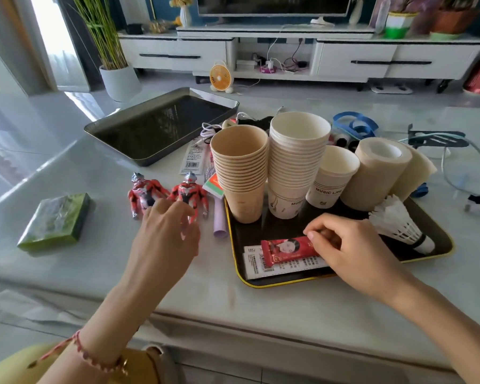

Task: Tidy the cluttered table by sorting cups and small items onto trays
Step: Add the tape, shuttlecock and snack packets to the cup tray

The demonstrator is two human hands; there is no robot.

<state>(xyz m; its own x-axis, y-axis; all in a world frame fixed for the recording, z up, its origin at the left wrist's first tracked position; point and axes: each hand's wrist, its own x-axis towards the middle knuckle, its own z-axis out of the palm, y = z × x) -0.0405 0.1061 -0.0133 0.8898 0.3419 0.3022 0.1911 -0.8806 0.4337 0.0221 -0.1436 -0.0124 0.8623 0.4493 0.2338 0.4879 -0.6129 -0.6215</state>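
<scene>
On the table (261, 314), the left hand (164, 234) lay nearest, at nine o'clock from the near tray (250, 234). Its fingers were loosely spread and held nothing, the tips over the right toy figure (189, 194). Whether they touched it could not be told. The right hand (347, 245) was over the tray's six o'clock edge, fingers curled and pinching the three o'clock end of the red sachet (286, 249). The sachet lay across white packets (272, 268) on the tray floor.

A shuttlecock (399, 225) lay on its side at the tray's three o'clock. A green box (56, 220) sat well out at nine o'clock. A second toy figure (144, 192) lay just beside the first, and a lilac tube (219, 221) lay against the tray's nine o'clock rim.

Along the twelve o'clock side of the tray stood a tan cup stack (240, 167), a taller white cup stack (297, 162) and a single printed cup (333, 178). Tipped paper rolls (377, 173) lay at about two o'clock.

Farther off, at eleven o'clock, was the dark far tray (155, 128), with cables (208, 133) just beside its three o'clock rim. Blue ribbon (355, 124) lay at one o'clock behind the cups.
</scene>
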